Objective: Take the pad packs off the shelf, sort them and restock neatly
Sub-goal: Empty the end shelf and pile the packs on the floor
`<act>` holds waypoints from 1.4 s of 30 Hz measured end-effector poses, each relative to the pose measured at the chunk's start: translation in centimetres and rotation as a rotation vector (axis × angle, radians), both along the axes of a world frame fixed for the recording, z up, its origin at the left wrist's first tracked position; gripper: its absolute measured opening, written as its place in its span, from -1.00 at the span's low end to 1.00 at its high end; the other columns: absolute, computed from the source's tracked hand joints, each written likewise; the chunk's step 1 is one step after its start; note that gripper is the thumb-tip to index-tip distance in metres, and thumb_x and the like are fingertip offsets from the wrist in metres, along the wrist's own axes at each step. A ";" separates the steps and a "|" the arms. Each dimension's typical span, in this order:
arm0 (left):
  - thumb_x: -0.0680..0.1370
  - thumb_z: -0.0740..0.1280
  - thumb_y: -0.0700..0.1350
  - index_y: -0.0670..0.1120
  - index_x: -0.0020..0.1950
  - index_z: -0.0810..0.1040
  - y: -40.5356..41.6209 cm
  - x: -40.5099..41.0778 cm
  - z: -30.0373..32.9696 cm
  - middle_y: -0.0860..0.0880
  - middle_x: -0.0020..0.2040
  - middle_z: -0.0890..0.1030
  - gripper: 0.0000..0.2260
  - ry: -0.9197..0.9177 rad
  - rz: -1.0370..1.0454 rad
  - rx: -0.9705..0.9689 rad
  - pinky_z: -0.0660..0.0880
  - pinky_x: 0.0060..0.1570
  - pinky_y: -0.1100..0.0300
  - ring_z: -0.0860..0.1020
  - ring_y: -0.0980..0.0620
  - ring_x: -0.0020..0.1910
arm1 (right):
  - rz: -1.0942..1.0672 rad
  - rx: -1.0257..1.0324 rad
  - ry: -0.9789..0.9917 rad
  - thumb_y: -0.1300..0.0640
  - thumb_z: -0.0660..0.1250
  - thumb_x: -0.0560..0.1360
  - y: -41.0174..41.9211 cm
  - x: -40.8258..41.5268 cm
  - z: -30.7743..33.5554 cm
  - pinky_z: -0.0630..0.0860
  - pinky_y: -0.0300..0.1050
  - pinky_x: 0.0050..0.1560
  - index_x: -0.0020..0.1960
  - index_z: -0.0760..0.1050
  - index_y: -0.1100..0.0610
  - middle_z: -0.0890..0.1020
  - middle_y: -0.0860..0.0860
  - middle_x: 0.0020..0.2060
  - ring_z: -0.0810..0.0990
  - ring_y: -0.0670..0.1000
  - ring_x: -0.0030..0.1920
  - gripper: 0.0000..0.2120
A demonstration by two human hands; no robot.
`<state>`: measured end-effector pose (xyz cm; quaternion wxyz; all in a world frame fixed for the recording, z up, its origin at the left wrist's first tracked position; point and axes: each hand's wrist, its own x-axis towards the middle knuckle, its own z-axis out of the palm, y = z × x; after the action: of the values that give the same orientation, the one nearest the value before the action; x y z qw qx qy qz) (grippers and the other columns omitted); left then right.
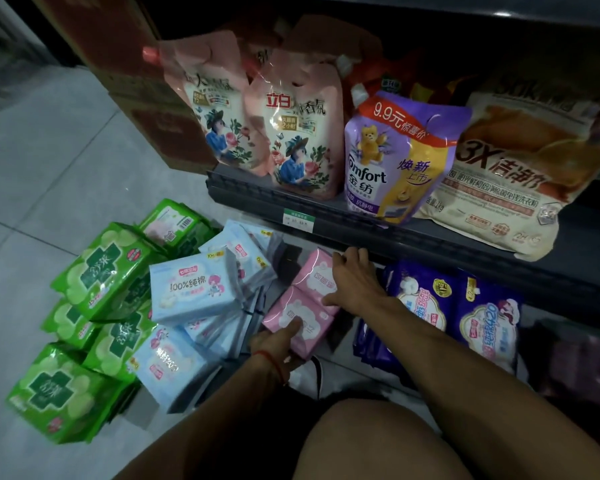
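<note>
- Left hand [284,336] grips the near end of the pink packs [303,311]; right hand [355,282] lies spread on them.
- Green packs [94,306] and blue packs [194,296] lie on the floor left of the pink ones.
- Purple packs [461,306] stand right, under the shelf [395,233].

Both hands are on a pair of pink pad packs [303,308] at the front of the bottom shelf [329,355]. The left hand [279,344] grips the near pack from the side, thumb on top; the right hand [352,282] lies over the far pack. Purple packs [454,303] stand just right of them. Green packs [94,306] and pale blue packs [194,296] are heaped on the floor [49,161]. Detergent pouches [395,157] fill the upper shelf.
</note>
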<state>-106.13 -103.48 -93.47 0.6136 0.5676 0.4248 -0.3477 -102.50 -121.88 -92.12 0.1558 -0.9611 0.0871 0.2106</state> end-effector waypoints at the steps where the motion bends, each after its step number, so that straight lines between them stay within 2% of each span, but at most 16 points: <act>1: 0.49 0.53 -0.14 -0.19 0.32 0.55 0.1 -0.1 0.1 -0.24 0.18 0.66 -0.57 0.009 0.005 -0.016 0.60 -0.47 0.02 0.63 -0.20 0.01 | -0.015 0.022 -0.003 -0.15 0.59 0.37 0.0 -0.1 0.2 0.42 0.07 0.33 0.50 0.23 0.21 0.29 0.18 0.35 0.26 0.19 0.36 -0.09; 4: 0.54 0.48 -0.14 -0.17 0.31 0.56 0.3 -0.6 0.5 -0.17 0.08 0.67 -0.64 0.000 -0.003 -0.054 0.60 -0.48 0.10 0.63 -0.08 -0.09 | -0.075 0.125 -0.012 -0.08 0.64 0.34 -0.2 -0.5 0.9 0.46 0.14 0.31 0.47 0.21 0.19 0.26 0.19 0.34 0.30 0.20 0.37 -0.09; 8: 0.52 0.50 -0.12 -0.13 0.29 0.58 0.4 -1.1 1.7 -0.11 0.01 0.70 -0.64 -0.055 0.004 -0.089 0.63 -0.35 0.07 0.66 -0.05 -0.11 | -0.082 0.213 -0.071 -0.12 0.64 0.32 -1.8 -1.4 3.7 0.51 0.14 0.22 0.33 0.21 0.09 0.49 0.16 0.29 0.53 0.20 0.23 -0.18; 12: 0.49 0.52 -0.05 -0.04 0.32 0.57 -0.6 -1.8 4.7 -0.09 0.11 0.72 -0.59 -0.206 -0.058 -0.141 0.64 -0.01 -0.20 0.67 -0.11 0.05 | -0.139 0.375 -0.130 -0.15 0.63 0.32 -5.1 -3.1 8.3 0.50 0.04 0.19 0.42 0.18 0.03 0.44 0.06 0.38 0.50 0.12 0.30 -0.12; 14: 0.48 0.53 -0.08 -0.04 0.33 0.55 -1.9 -1.7 7.3 -0.13 0.16 0.70 -0.57 -0.307 -0.064 -0.212 0.59 0.01 -0.34 0.68 -0.18 0.07 | -0.210 0.463 -0.172 -0.16 0.64 0.31 -7.0 -4.6 10.9 0.47 -0.03 0.20 0.50 0.12 -0.02 0.41 0.02 0.40 0.46 0.06 0.31 -0.02; 16: 0.48 0.52 -0.12 -0.03 0.35 0.48 -3.4 -1.3 10.1 -0.15 0.21 0.67 -0.53 -0.414 -0.073 -0.296 0.57 -0.03 -0.37 0.67 -0.23 0.12 | -0.317 0.537 -0.225 -0.13 0.67 0.28 -8.8 -6.2 13.4 0.47 -0.05 0.25 0.54 0.11 -0.04 0.43 -0.05 0.35 0.47 0.00 0.29 0.03; 18: 0.49 0.52 -0.16 -0.02 0.36 0.43 -5.1 -0.8 13.5 -0.17 0.21 0.66 -0.52 -0.534 -0.122 -0.367 0.53 0.04 -0.39 0.68 -0.22 0.09 | -0.427 0.642 -0.287 -0.06 0.70 0.26 -10.7 -8.3 16.0 0.54 0.00 0.29 0.54 0.13 -0.01 0.52 -0.08 0.28 0.55 -0.04 0.25 0.06; 20: 0.49 0.51 -0.18 0.02 0.33 0.42 -6.9 -0.2 17.1 -0.14 0.20 0.66 -0.53 -0.635 -0.231 -0.381 0.54 0.10 -0.33 0.68 -0.16 0.07 | -0.530 0.762 -0.356 0.05 0.71 0.26 -12.7 -10.7 18.4 0.61 0.02 0.23 0.49 0.18 0.00 0.62 -0.04 0.19 0.64 -0.04 0.17 -0.02; 24: 0.53 0.39 -0.35 -0.06 0.42 0.42 -10.7 0.7 24.2 -0.18 0.20 0.67 -0.51 -0.786 -0.472 -0.462 0.64 -0.07 -0.14 0.69 -0.16 0.06 | -0.692 0.978 -0.547 0.18 0.73 0.20 -15.8 -16.3 23.6 0.64 0.05 0.17 0.40 0.37 0.11 0.68 0.10 0.17 0.68 0.07 0.17 -0.13; 26: 0.52 0.36 -0.39 -0.05 0.41 0.46 -12.5 0.6 27.8 -0.18 0.16 0.69 -0.51 -0.872 -0.586 -0.453 0.61 -0.04 -0.13 0.70 -0.13 0.00 | -0.709 1.053 -0.622 0.20 0.66 0.26 -16.6 -18.7 26.5 0.66 -0.02 0.06 0.30 0.51 0.21 0.71 0.16 0.11 0.70 0.08 0.08 -0.34; 28: 0.46 0.47 -0.34 -0.02 0.39 0.49 -14.4 0.4 31.5 -0.16 0.15 0.69 -0.46 -0.958 -0.684 -0.456 0.61 0.06 -0.18 0.70 -0.13 0.03 | -0.731 1.109 -0.695 0.19 0.59 0.31 -17.2 -20.7 29.1 0.65 -0.11 -0.04 0.18 0.62 0.23 0.74 0.16 0.04 0.71 0.06 0.00 -0.54; 30: 0.39 0.57 -0.27 0.00 0.38 0.51 -16.5 0.1 35.2 -0.13 0.14 0.70 -0.41 -1.062 -0.769 -0.423 0.64 0.03 -0.16 0.70 -0.12 0.04 | -0.761 1.152 -0.780 0.14 0.55 0.34 -17.8 -22.4 30.9 0.65 -0.12 -0.03 0.15 0.65 0.19 0.74 0.15 0.06 0.72 0.04 0.00 -0.60; 32: 0.43 0.55 -0.25 -0.01 0.35 0.50 -19.0 0.1 38.4 -0.11 0.06 0.70 -0.47 -1.163 -0.782 -0.374 0.67 -0.10 -0.03 0.70 -0.04 -0.08 | -0.805 1.205 -0.881 0.08 0.55 0.35 -18.8 -23.6 32.1 0.66 -0.09 -0.01 0.19 0.64 0.17 0.73 0.15 0.09 0.72 0.04 0.01 -0.57; 35: 0.47 0.53 -0.22 -0.04 0.28 0.52 -23.1 0.4 42.5 -0.09 -0.04 0.67 -0.59 -1.314 -0.783 -0.341 0.58 -0.38 0.17 0.68 0.06 -0.21 | -0.891 1.286 -1.061 0.05 0.65 0.30 -20.7 -24.5 33.8 0.67 -0.02 -0.01 0.38 0.46 0.09 0.72 0.07 0.14 0.72 0.05 0.09 -0.28; 38: 0.46 0.57 -0.14 0.04 0.19 0.56 -27.7 1.2 45.3 -0.06 0.04 0.66 -0.64 -1.528 -0.858 -0.228 0.65 -0.24 0.12 0.69 0.02 -0.05 | -0.929 1.276 -1.249 0.03 0.69 0.27 -22.6 -24.3 35.1 0.64 0.05 -0.01 0.43 0.34 0.00 0.69 0.02 0.19 0.70 0.07 0.16 -0.16; 42: 0.50 0.53 -0.10 0.07 0.24 0.58 -35.0 2.8 47.1 0.02 0.07 0.63 -0.66 -1.653 -0.923 -0.188 0.64 -0.15 0.18 0.65 0.09 0.00 | -0.999 1.193 -1.403 -0.11 0.70 0.24 -25.4 -23.6 36.3 0.64 0.04 0.04 0.41 0.40 0.05 0.71 0.02 0.16 0.71 0.07 0.15 -0.15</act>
<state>-103.36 -138.52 -46.34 0.5652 0.6941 -0.4393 -0.0768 -126.07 -147.32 -55.86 0.6893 -0.4896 0.2463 -0.4737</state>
